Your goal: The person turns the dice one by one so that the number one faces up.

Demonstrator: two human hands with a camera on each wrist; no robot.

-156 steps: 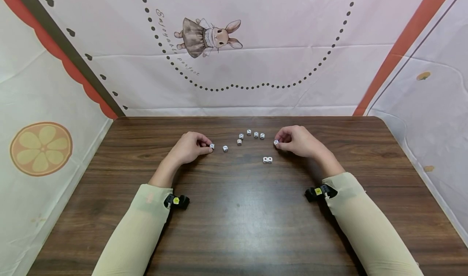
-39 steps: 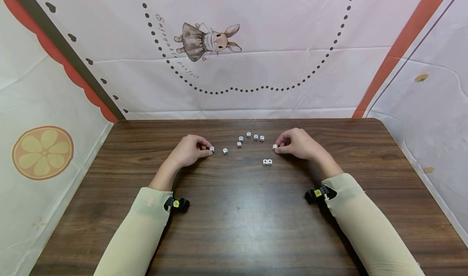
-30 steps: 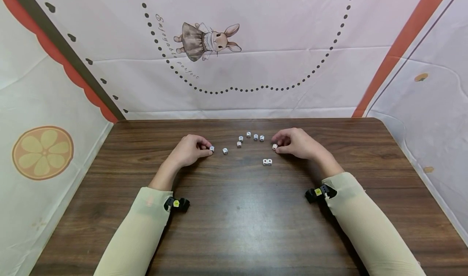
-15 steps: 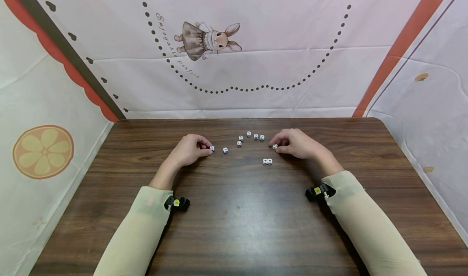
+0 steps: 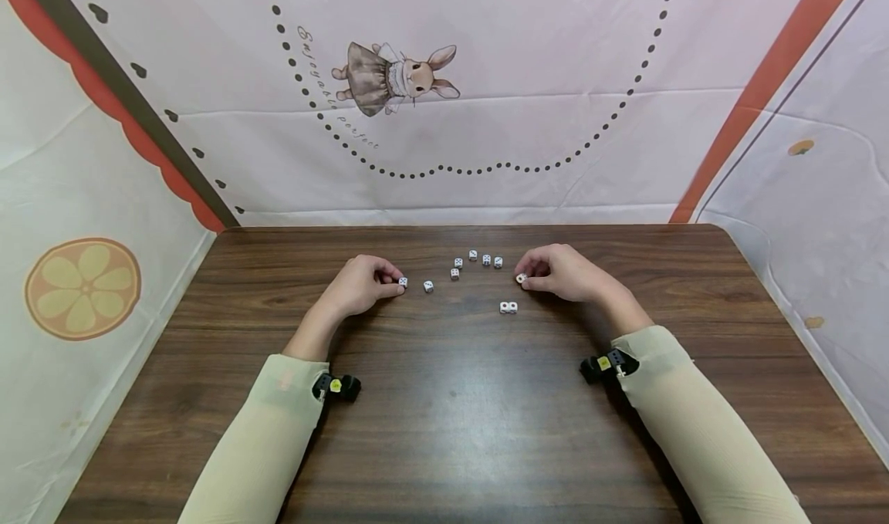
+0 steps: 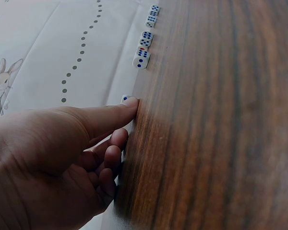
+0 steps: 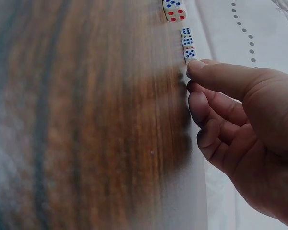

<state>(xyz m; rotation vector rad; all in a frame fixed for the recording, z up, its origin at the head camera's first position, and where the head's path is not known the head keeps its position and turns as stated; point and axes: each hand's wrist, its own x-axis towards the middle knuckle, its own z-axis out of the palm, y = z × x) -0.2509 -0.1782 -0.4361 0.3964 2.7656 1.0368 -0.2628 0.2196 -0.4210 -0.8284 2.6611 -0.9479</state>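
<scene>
My left hand [image 5: 357, 283] pinches a small white die [image 5: 403, 282] between thumb and fingers at the left end of a loose arc of dice. In the left wrist view, the thumb covers most of that die [image 6: 126, 98]. Across the table my right hand [image 5: 564, 272] holds another die [image 5: 522, 278] at its fingertips, a single large dot facing up. The right thumb [image 7: 216, 72] hides the fingertips' work in the right wrist view. Just in front of the right hand, two dice [image 5: 508, 307] sit side by side, each with one big dot on top.
Between the hands, several more white dice stand along the arc, including one near the left hand [image 5: 427, 286] and one at the back [image 5: 473, 255]. They rest on a brown wood-grain table [image 5: 444, 400]. A printed white cloth [image 5: 528, 123] hangs behind the table edge.
The die at my right fingertips has turned over: earlier a several-dotted face was up, now a single dot. My left hand and the other dice stay put.
</scene>
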